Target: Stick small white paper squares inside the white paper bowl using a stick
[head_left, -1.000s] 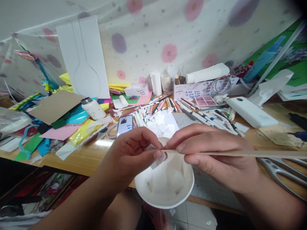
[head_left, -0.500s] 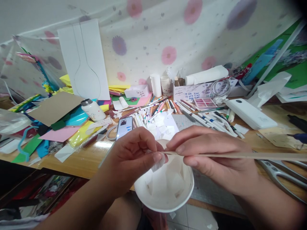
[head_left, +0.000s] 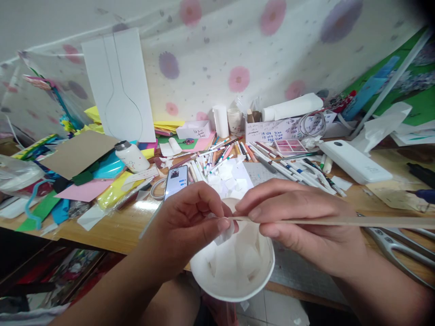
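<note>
Between the fingertips of my left hand point(head_left: 190, 226) is a small piece of white paper point(head_left: 224, 233), pinched at the end of a thin, pale strip point(head_left: 326, 221). My right hand point(head_left: 302, 222) grips that strip between thumb and fingers, close to the left fingertips. The strip runs level to the right, out of the picture; it looks like wood or card. Below both hands is a white paper bowl point(head_left: 234, 292), with pale pieces of paper lying inside. My left fingers partly hide the white paper.
Many markers point(head_left: 204, 165) and white paper scraps point(head_left: 234, 174) lie behind the bowl. A phone point(head_left: 176, 179) and a white bottle point(head_left: 132, 156) are at left. Scissors point(head_left: 390, 244) lie at right, below a white power bank point(head_left: 356, 161). A drawn sheet point(head_left: 118, 86) stands at the back.
Both hands keep nearly the same place, with the left fingers shifting slightly on the white paper. The strip now lies slightly lower in the picture, and the view has moved a little.
</note>
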`<state>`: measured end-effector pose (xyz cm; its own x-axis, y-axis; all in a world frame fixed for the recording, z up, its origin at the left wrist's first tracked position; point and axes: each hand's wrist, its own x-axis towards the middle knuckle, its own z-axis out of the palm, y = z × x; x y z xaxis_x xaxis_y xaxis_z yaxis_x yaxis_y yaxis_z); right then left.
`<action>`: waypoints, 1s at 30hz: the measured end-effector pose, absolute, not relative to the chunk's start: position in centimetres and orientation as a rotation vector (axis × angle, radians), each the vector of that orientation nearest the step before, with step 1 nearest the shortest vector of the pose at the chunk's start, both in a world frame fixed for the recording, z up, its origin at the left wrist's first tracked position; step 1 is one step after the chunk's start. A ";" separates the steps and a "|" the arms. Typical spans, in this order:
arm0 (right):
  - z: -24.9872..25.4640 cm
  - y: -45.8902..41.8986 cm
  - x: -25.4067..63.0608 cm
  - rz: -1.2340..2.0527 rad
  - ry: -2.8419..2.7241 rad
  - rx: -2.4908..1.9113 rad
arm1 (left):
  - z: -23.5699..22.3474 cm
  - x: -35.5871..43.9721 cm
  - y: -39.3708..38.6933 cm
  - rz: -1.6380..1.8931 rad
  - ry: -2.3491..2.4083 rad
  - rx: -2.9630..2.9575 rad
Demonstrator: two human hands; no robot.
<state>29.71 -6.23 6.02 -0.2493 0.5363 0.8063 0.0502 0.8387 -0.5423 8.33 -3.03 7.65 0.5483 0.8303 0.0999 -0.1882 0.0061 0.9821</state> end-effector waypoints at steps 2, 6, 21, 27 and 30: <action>6.0 -6.2 29.7 0.487 -1.775 -0.449 | 7.7 8.3 -3.0 0.880 0.618 1.334; 6.1 -6.2 29.8 0.483 -1.780 -0.456 | 7.7 8.2 -3.1 0.879 0.628 1.335; 6.1 -6.2 29.7 0.477 -1.774 -0.471 | 7.7 8.2 -3.1 0.884 0.633 1.369; 6.0 -6.2 29.7 0.491 -1.781 -0.469 | 7.8 8.3 -3.2 0.888 0.664 1.382; 6.0 -6.1 29.7 0.493 -1.790 -0.459 | 7.8 8.2 -3.2 0.880 0.661 1.364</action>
<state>29.67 -6.15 6.04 -0.2583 0.5423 0.7995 0.0571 0.8347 -0.5478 8.22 -3.24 7.77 0.5342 0.8405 0.0903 -0.1472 -0.0126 0.9890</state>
